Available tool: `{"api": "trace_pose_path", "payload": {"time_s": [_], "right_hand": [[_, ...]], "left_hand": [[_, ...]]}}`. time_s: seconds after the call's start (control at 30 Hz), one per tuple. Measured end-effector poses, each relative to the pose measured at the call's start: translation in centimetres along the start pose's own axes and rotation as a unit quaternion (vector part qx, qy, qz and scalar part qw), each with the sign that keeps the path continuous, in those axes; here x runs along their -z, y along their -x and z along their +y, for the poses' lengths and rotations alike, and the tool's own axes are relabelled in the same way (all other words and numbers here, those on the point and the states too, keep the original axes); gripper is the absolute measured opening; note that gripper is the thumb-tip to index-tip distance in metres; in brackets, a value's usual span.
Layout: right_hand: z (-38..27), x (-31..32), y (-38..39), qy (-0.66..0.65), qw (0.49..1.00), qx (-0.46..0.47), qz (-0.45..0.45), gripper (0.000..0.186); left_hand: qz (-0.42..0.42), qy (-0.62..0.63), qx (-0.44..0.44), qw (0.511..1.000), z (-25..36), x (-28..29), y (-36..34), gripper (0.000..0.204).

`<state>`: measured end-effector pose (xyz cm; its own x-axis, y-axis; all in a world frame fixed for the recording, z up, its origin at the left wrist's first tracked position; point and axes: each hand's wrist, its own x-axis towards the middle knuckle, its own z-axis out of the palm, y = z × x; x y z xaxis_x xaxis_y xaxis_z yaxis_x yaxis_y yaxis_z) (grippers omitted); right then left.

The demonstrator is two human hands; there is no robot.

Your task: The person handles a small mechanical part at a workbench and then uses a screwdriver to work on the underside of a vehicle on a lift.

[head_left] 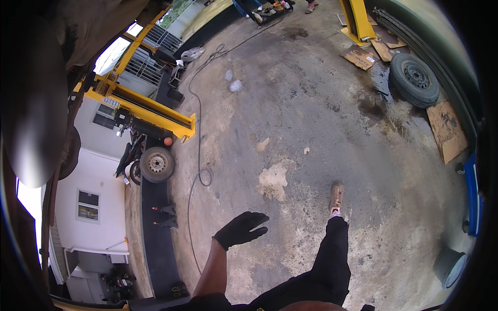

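My left hand, in a black glove, reaches out low in the middle with its fingers apart and nothing in them, over the stained concrete floor. My right hand is not visible; only some skin of that arm shows at the lower edge. One of my legs, in dark trousers with a brown shoe, steps out to the right of the glove. Overhead at the left is the dark underside of a raised vehicle, close to a yellow lift.
Loose wheels stand left and right, with a motorbike behind the left one. A hose snakes along the floor. Flattened cardboard, another yellow post and a bucket are at right. A cart and people's legs show far ahead.
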<state>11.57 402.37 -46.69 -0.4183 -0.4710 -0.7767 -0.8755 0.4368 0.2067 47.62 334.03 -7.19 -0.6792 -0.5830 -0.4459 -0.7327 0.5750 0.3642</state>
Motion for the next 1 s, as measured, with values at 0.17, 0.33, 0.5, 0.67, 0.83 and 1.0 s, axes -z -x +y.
{"api": "trace_pose_path", "payload": {"time_s": [0.17, 0.33, 0.5, 0.67, 0.83, 1.0], "right_hand": [[-2.7, 14.3, -11.5, 0.028, 0.999, 0.031, -0.022, 0.015], [-7.9, 35.0, -32.0, -0.141, 0.962, 0.063, 0.224, 0.011], [-20.3, 76.3, -44.9, -0.494, 0.833, 0.114, 0.221, 0.031], [-27.5, 95.1, -59.8, -0.455, 0.832, 0.151, 0.279, 0.032], [-34.2, 93.9, -71.9, -0.344, 0.886, 0.08, 0.299, 0.022], [-39.0, 98.9, -77.9, -0.11, 0.974, 0.119, 0.162, 0.026]], "left_hand": [[0.009, 0.101, 0.054, 0.993, -10.1, 2.8, -13.9, 0.046], [0.091, 0.213, 0.215, 0.949, -22.6, -1.4, -17.4, 0.038], [-0.22, 0.325, 0.301, 0.869, -33.0, -2.4, -11.3, 0.035], [-0.236, 0.436, 0.418, 0.762, -38.7, 3.7, -14.8, 0.035], [-0.286, 0.274, 0.261, 0.88, -52.5, 18.3, -30.3, 0.037], [0.105, 0.254, 0.329, 0.903, -59.8, 38.6, -58.0, 0.038]]}}
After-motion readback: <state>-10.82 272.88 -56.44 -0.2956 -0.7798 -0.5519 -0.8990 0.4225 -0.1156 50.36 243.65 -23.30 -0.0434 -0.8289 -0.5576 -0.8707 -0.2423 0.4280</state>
